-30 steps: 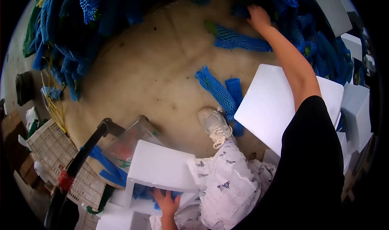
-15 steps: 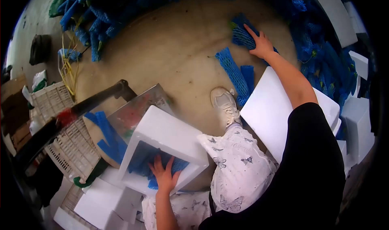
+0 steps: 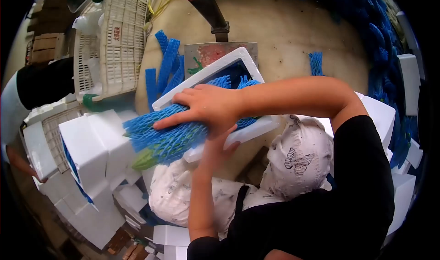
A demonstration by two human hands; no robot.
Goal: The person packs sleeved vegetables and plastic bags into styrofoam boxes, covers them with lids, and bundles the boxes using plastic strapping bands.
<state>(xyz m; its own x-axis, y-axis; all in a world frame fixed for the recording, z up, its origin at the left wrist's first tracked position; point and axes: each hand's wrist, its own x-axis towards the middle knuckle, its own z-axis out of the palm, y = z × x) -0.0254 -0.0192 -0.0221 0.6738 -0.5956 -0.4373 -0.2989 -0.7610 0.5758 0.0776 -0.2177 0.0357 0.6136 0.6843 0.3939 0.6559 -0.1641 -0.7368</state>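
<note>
One hand of another person (image 3: 39,176) shows on my feed at the left edge, touching or just beside white foam boxes (image 3: 87,143), with a cream crate (image 3: 121,44) farther back and flat blue net strips (image 3: 167,67) right of it. Next I have the right hand (image 3: 211,106) gripping a blue-netted green bundle (image 3: 172,138) from above, fingers stretched along it, across the left end of a tilted open foam box (image 3: 199,80); the left hand (image 3: 219,147) is just below, blurred and partly covered, so I cannot tell whether it holds anything. Farther right are one short blue net piece (image 3: 316,63) and a netted pile (image 3: 380,49).
</note>
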